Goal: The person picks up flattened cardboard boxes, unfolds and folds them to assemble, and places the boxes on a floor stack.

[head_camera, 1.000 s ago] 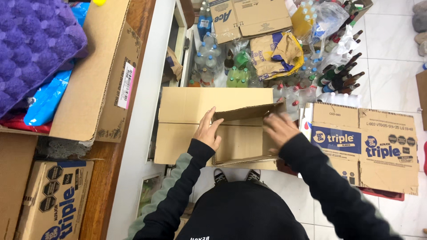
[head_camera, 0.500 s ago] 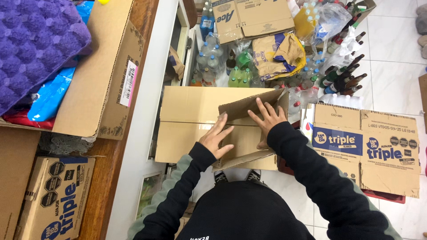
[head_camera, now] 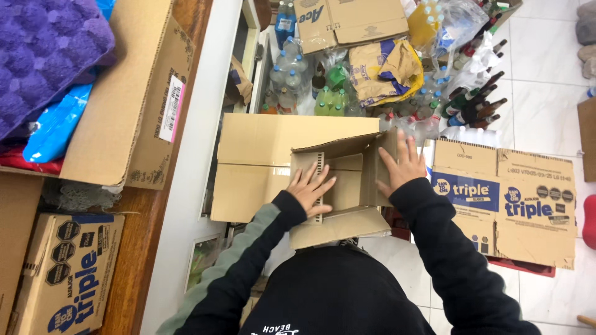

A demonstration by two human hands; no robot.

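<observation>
**Both hands flat on a half-folded carton**

Head view: a plain brown corrugated cardboard box (head_camera: 338, 186), partly collapsed, lies on a larger flattened sheet of brown cardboard (head_camera: 261, 155) directly in front of the person. The left hand (head_camera: 312, 189) is released, fingers spread and pressed flat on the box's middle panel, next to a torn, ragged edge. The right hand (head_camera: 402, 162) is also unclenched, palm against the box's upright right flap, fingertips reaching its top edge. Neither hand grips anything.

The box's near flap hangs towards the person's dark clothing. On the right, a flattened printed carton with blue labels (head_camera: 506, 201) lies just beside the box on the white tiled floor (head_camera: 540, 105), where some bare tile shows further right. Beyond the far edge stands a crowd of plastic and glass bottles (head_camera: 310, 87), close to the sheet. To the left, a white cabinet side (head_camera: 198, 142) and a wooden worktop (head_camera: 133, 248) hem in the sheet.
</observation>
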